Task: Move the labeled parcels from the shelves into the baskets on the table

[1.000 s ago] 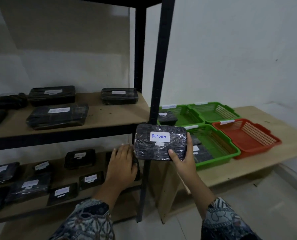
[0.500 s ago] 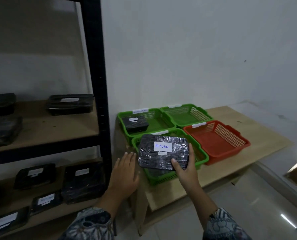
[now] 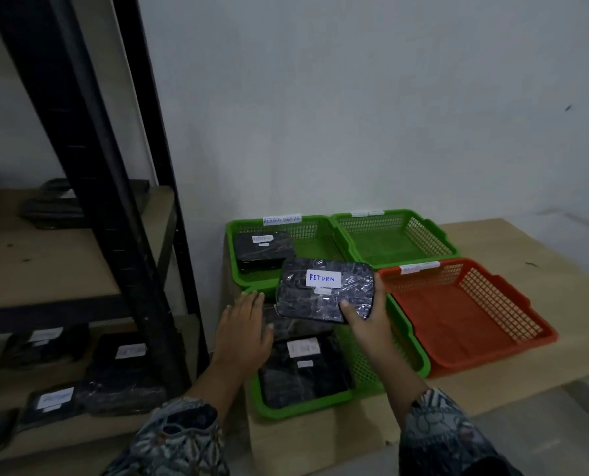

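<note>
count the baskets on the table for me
4: the back-left green basket, the back-right green basket, the front-left green basket, partly behind the held parcel, and the front-right red basket, all on the table. None seems hidden.

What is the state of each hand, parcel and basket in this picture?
right hand: grips the RETURN parcel
RETURN parcel: held above the near green basket
left hand: open, holds nothing
near green basket: holds parcels
far left green basket: holds one parcel
far right green basket: empty
red basket: empty
</note>
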{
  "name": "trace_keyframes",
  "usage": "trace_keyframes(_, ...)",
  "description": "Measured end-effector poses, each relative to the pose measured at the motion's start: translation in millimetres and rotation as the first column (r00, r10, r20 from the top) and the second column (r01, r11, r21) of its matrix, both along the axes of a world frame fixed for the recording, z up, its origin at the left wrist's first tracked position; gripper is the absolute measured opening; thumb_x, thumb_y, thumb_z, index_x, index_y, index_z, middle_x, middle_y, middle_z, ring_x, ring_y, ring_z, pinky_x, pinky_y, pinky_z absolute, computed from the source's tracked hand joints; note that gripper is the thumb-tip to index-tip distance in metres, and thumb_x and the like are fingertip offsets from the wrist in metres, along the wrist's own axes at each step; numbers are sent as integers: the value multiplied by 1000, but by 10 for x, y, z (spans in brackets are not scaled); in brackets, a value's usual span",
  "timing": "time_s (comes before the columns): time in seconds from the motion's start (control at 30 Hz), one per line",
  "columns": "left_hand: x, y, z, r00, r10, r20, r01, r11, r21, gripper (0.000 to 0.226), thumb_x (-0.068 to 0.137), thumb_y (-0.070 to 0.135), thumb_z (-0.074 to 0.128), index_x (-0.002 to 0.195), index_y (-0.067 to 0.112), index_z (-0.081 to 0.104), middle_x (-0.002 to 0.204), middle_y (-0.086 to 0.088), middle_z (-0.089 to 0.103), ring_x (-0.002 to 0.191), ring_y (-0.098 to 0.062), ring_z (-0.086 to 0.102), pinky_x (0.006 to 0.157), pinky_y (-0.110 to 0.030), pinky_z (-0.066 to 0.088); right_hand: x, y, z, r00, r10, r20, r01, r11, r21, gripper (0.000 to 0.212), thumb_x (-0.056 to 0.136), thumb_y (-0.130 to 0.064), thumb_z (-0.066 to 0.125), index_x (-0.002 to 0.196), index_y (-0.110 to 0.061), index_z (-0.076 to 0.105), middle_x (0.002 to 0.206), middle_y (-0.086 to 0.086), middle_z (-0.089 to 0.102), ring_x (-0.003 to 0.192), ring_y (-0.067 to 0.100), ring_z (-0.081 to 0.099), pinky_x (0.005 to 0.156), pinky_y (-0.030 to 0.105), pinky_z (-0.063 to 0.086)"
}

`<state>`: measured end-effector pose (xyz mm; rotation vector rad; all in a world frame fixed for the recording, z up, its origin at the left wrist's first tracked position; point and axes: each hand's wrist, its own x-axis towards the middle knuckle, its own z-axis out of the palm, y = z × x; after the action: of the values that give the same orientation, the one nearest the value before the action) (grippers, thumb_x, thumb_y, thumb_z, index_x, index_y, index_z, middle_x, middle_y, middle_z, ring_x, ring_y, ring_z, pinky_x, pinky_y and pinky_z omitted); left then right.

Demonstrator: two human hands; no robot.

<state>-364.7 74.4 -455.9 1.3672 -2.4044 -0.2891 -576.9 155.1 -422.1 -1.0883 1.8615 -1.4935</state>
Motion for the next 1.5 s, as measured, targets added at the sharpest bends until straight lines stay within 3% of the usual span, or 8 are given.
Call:
trace_keyframes(0.2,-124,-574,-114,994,78,77,-83,995,53,65,90,42,26,147,10,23,153,-10,25,142,-26,17,115,-46,18,-137,-756,-22,999,38,15,-39,997,72,83,89,-22,64,151,-31,8,157,4,20,141,26,25,110,41,26)
trace_keyframes(0.43,-215,-1272,-221,991,131,30,-133,984,122,65,84,39,31,133,0,46,136,-20,48,127,-39,43,101,-53,35,-217,-1602,-117,997,74,5,-73,975,212,83,89,-26,63,151,-34,8,149,14,33,133,33,37,105,42,34)
trace_keyframes(0.57,-268,-1498,-287,982,179,54,-184,976,120,64,86,37,35,140,2,37,145,-19,36,135,-36,30,109,-49,27,-278,-1929,-206,994,102,-36,-87,951,296,82,89,-32,63,150,-36,8,145,15,37,126,34,44,101,41,38)
trace_keyframes(0.73,-316,-1570,-389,966,237,100,-251,954,165,72,86,42,23,147,6,18,154,-14,18,141,-28,15,115,-44,15,-352,-2131,-295,975,215,-56,-168,879,447,82,88,-41,61,149,-38,6,148,13,38,132,38,39,110,55,29)
trace_keyframes(0.9,-325,-1549,-440,964,247,100,-263,940,215,74,87,47,14,149,7,9,157,-11,4,144,-24,6,117,-39,8,-445,-2220,-307,957,272,104,-288,836,467,81,90,-32,61,150,-32,6,142,12,45,124,33,48,107,50,36)
trace_keyframes(1.0,-309,-1561,-451,966,246,84,-259,941,217,73,89,48,14,149,7,9,157,-9,4,144,-22,5,117,-37,7,-531,-2273,-291,946,281,160,-324,818,475,76,93,-25,59,151,-26,9,140,12,45,122,32,49,104,40,39)
trace_keyframes(1.37,-268,-1567,-487,970,230,83,-242,951,195,70,89,40,20,148,4,13,157,-9,6,143,-22,9,114,-37,12,-482,-2375,-292,939,314,140,-337,761,554,77,94,-29,56,151,-24,5,143,12,42,128,34,44,110,45,33)
trace_keyframes(1.5,-247,-1556,-519,970,218,104,-235,952,195,70,89,42,20,149,6,11,158,-7,2,144,-21,6,115,-38,13,-383,-2356,-443,935,351,55,-314,742,592,83,89,-45,57,149,-33,2,143,13,45,128,39,43,111,52,30)
